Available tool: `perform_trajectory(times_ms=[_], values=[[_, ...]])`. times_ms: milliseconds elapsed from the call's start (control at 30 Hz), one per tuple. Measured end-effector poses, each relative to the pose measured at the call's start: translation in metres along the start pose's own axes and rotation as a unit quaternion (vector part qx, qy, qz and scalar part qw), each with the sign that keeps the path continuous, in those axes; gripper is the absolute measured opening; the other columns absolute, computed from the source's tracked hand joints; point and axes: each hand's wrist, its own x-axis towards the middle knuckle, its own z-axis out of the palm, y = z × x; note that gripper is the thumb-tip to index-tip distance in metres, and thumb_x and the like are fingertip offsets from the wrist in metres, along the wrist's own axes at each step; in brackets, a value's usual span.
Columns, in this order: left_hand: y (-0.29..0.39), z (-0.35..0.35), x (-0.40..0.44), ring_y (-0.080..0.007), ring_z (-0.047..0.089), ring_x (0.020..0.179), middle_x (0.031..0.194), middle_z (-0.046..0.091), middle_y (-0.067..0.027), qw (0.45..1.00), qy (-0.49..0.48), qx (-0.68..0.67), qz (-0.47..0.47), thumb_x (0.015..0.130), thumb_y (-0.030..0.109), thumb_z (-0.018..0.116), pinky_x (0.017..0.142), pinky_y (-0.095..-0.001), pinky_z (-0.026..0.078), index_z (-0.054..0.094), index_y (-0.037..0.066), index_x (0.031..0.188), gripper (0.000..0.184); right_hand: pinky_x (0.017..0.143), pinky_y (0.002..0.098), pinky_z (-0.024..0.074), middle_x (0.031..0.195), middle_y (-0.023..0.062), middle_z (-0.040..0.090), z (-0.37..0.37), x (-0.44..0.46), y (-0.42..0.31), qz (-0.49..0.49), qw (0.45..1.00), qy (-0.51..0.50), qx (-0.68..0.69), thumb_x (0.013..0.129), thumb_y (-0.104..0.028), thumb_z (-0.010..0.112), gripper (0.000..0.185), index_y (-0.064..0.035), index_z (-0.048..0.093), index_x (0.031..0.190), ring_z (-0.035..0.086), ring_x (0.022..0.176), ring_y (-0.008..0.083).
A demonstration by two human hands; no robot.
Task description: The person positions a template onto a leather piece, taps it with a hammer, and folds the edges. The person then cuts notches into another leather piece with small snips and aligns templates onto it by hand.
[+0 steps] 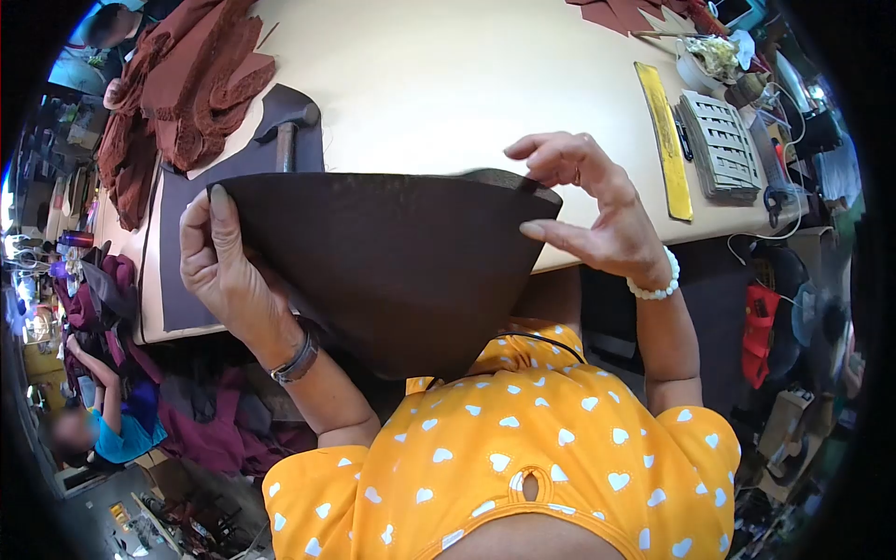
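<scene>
A large dark brown sheet [392, 252], like leather or cloth, is held up in front of my chest, its long upper edge nearly level. My left hand [229, 257] pinches its upper left corner, thumb on the near face and fingers behind. At the other end, my right hand [602, 205] is spread around the right corner. Its thumb tip overlaps the near face, while the fingers stay apart above the edge. Behind the sheet, a hammer [286, 145] rests on another dark piece [303, 107] on the pale table [420, 84].
Reddish-brown cut pieces [191, 93] are heaped at the table's left. To the right lie a yellow ruler [665, 140], a stack of slotted cards [719, 145] and a white bowl [695, 70]. Another person in a blue top [126, 425] is at the far left.
</scene>
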Motion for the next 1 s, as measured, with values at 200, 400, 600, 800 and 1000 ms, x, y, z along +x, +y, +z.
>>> perform_trajectory(times_ms=[200,400,600,800,1000], values=[[-0.002,-0.001,0.002,-0.0068,0.058,0.072,0.083,0.063,-0.0031,0.999,-0.034,-0.013,-0.006,0.086,0.005,0.061,0.066,-0.0179,0.047,0.061,0.000,0.092,0.008,0.074,0.0271,0.0486,0.105,0.0066,0.058,0.001,-0.010,-0.005,0.054,0.998,-0.022,-0.025,0.070,-0.011,0.074,0.035,-0.0064,0.054,0.099,0.058,0.088,0.0173],[0.001,0.003,0.000,-0.0072,0.058,0.070,0.081,0.063,-0.0030,1.000,-0.020,-0.002,0.000,0.086,0.006,0.061,0.064,-0.0178,0.048,0.061,0.000,0.091,0.008,0.070,0.0253,0.0486,0.106,0.0078,0.056,0.002,-0.016,0.005,0.059,0.998,0.003,-0.036,0.072,-0.012,0.072,0.024,-0.0032,0.058,0.089,0.057,0.081,0.0152],[-0.008,-0.007,0.002,-0.0067,0.058,0.070,0.081,0.063,-0.0022,0.999,-0.019,0.028,0.000,0.086,0.006,0.061,0.064,-0.0172,0.047,0.062,0.000,0.092,0.008,0.066,0.0238,0.0480,0.099,0.0082,0.058,-0.013,-0.030,0.005,0.042,0.993,0.025,-0.103,0.077,-0.009,0.066,0.011,-0.0012,0.062,0.084,0.058,0.079,0.0142],[-0.007,-0.002,0.000,-0.0057,0.056,0.069,0.081,0.062,-0.0014,1.000,-0.022,0.019,-0.011,0.085,0.006,0.061,0.063,-0.0165,0.045,0.063,0.000,0.092,0.008,0.066,0.0221,0.0492,0.082,0.0091,0.065,-0.009,-0.035,-0.003,0.079,0.994,0.073,-0.017,0.075,0.002,0.066,0.012,0.0021,0.068,0.087,0.061,0.073,0.0120],[-0.006,-0.005,-0.001,-0.0054,0.057,0.069,0.081,0.063,-0.0015,0.999,-0.022,0.024,-0.001,0.085,0.006,0.062,0.063,-0.0161,0.045,0.063,0.000,0.092,0.009,0.066,0.0194,0.0503,0.076,0.0049,0.065,-0.006,-0.039,-0.008,0.173,0.972,0.125,0.101,0.076,0.002,0.067,0.007,0.0032,0.067,0.083,0.061,0.070,0.0085]])
